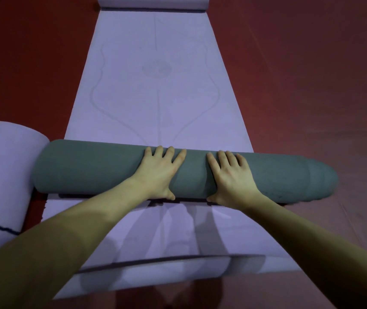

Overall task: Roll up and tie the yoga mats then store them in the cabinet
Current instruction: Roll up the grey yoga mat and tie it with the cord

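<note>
A grey-green rolled yoga mat [84, 168] lies crosswise on a flat lavender mat [155, 90] that stretches away from me over the floor. My left hand [160, 170] and my right hand [229, 175] both press flat on top of the roll near its middle, fingers straight and spread, thumbs down at its near side. The roll's right end [320, 181] sticks out past the lavender mat's edge and looks telescoped.
Another lavender mat [2, 175] lies at the left, touching the roll's left end. A further lavender mat's curled edge [153, 3] shows at the top. Dark red floor [312, 85] surrounds the mats on both sides.
</note>
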The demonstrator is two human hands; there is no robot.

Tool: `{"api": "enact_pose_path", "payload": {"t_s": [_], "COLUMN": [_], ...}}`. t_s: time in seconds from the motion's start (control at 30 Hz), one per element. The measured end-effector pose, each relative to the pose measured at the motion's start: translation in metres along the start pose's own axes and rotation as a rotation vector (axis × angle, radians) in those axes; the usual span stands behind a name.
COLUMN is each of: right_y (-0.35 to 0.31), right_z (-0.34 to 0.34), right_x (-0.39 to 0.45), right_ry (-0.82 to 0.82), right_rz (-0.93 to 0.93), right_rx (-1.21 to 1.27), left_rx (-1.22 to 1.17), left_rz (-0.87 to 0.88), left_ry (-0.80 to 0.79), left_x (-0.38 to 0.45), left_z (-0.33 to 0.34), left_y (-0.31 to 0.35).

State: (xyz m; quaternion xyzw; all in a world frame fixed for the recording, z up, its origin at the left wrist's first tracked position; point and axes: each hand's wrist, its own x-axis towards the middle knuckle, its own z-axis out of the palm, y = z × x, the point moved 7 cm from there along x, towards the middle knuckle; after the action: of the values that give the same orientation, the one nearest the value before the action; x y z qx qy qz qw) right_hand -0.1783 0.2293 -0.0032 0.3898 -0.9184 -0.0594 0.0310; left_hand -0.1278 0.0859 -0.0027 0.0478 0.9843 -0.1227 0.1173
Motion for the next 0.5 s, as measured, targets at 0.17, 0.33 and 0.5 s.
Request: {"api": "enact_pose_path", "payload": {"t_s": [0.17,0.33,0.5], "right_y": [-0.006,-0.004,-0.003], "right_z": [0.0,0.0,-0.009], "right_x": [-0.03,-0.035,-0.045], "right_ry": [-0.057,-0.069,0.094], "right_rz": [-0.027,-0.029,-0.036], "right_rx": [0.023,0.064,0.067], "left_rx": [-0.024,-0.078,-0.117], "left_rz": [0.05,0.069,0.133], "left_ry": [-0.027,-0.065,-0.034], "left_x": [-0.024,-0.027,-0.023], "left_z": [0.001,0.002,-0.01], "left_y": [0.016,0.016,0.016]}}
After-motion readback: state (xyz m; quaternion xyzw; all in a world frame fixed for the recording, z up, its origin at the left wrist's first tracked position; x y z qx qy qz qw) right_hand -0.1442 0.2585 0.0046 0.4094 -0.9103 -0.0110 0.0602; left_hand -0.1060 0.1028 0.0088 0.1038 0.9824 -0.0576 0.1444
